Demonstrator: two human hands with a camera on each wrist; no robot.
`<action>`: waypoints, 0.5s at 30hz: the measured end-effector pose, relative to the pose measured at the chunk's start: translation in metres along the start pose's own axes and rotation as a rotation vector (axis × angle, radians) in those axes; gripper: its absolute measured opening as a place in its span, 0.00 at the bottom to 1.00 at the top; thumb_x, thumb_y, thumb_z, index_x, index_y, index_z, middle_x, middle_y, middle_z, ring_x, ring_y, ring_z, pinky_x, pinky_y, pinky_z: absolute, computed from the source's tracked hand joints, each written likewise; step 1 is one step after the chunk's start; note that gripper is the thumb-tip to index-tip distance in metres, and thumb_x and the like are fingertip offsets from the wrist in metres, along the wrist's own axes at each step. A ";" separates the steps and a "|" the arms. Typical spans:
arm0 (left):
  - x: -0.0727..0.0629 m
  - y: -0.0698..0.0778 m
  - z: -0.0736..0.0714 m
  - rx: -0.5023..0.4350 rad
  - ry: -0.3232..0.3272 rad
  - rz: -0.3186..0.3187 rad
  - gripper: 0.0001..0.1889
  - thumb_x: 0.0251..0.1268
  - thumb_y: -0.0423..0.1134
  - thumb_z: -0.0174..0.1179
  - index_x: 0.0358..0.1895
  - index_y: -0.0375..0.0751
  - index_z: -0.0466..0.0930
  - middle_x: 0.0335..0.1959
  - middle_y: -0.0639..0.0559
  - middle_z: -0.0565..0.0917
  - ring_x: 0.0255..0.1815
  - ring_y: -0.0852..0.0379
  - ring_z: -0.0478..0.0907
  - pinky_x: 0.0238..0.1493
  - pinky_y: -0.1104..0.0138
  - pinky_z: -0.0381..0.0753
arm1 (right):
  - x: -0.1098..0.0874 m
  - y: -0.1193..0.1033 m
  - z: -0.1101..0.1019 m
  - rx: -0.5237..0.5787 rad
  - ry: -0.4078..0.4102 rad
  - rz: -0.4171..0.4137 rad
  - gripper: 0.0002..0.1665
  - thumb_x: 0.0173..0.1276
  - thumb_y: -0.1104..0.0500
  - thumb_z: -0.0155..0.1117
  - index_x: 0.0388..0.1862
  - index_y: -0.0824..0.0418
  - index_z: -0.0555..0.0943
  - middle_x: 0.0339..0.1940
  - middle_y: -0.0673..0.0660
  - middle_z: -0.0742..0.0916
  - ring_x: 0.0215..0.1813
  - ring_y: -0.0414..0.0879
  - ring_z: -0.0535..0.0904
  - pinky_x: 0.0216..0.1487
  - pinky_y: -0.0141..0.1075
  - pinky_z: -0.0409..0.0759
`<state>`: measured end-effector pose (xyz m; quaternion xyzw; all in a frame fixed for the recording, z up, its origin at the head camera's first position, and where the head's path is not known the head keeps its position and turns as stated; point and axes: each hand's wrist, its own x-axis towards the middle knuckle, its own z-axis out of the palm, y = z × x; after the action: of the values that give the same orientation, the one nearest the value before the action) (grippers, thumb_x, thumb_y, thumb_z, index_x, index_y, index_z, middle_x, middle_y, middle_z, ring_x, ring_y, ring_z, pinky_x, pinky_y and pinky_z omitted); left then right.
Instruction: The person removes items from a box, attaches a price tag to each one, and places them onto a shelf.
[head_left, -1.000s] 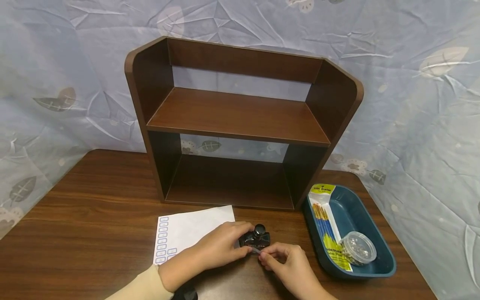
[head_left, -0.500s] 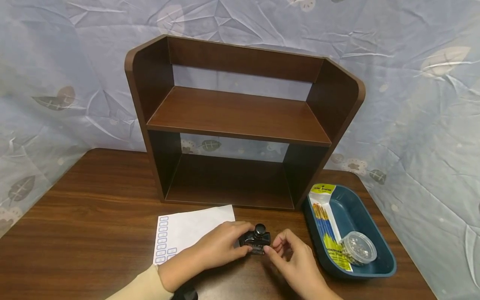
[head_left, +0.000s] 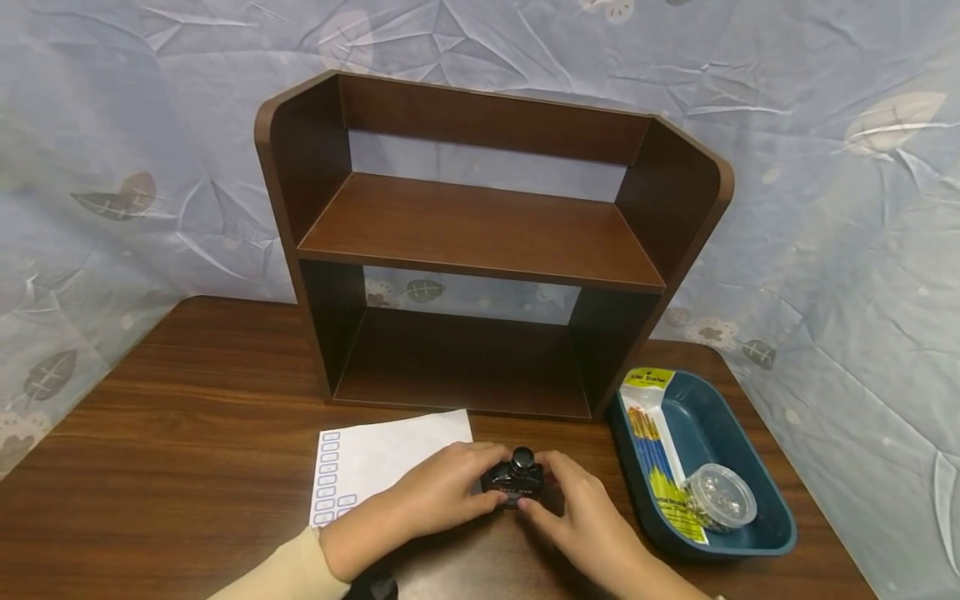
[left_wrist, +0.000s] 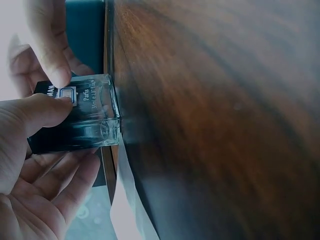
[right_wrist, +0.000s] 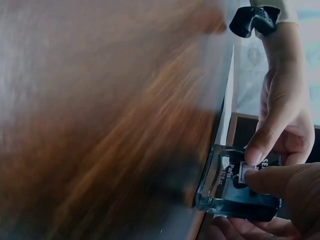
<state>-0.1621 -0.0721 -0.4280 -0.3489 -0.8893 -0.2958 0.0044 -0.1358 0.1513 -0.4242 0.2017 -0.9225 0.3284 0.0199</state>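
A dark glass perfume bottle (head_left: pixel 517 477) with a round shiny black cap stands upright on the table, printed "Paris" on its front. My left hand (head_left: pixel 450 483) grips it from the left, thumb on the front and fingers behind. From the right, my right hand (head_left: pixel 581 512) holds it too, fingers round the far side. A small blue-bordered sticker (left_wrist: pixel 68 94) lies on the bottle's front, and both thumbs press at its edges. In the right wrist view the sticker (right_wrist: pixel 244 172) is partly covered by the thumbs.
A white label sheet (head_left: pixel 390 454) with several blue-edged stickers lies under the left forearm. Behind is a brown two-tier shelf (head_left: pixel 480 233). At the right, a blue tray (head_left: pixel 776 508) holds a pack of artist brushes (head_left: pixel 656 458) and a clear round jar (head_left: pixel 722 496).
A second ago my right hand pinched a small strip at the bottle's front. It has since opened out and moved up around the bottle's right side, while my left hand stayed put.
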 end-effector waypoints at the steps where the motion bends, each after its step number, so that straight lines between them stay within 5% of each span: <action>1: 0.000 0.000 0.000 0.001 -0.001 0.000 0.18 0.68 0.39 0.70 0.58 0.42 0.81 0.50 0.53 0.90 0.48 0.64 0.84 0.52 0.68 0.86 | 0.001 0.001 0.000 0.000 0.002 -0.008 0.21 0.66 0.56 0.78 0.55 0.55 0.81 0.46 0.46 0.88 0.50 0.39 0.85 0.50 0.38 0.87; 15: 0.001 0.001 -0.001 -0.021 -0.014 -0.013 0.18 0.68 0.39 0.71 0.58 0.42 0.81 0.50 0.53 0.90 0.48 0.65 0.84 0.51 0.69 0.86 | 0.002 0.006 -0.001 0.034 -0.015 -0.063 0.18 0.68 0.56 0.76 0.54 0.57 0.82 0.43 0.48 0.91 0.47 0.40 0.88 0.49 0.38 0.89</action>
<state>-0.1623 -0.0718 -0.4267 -0.3454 -0.8883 -0.3026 -0.0073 -0.1405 0.1558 -0.4264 0.2334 -0.9101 0.3418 0.0202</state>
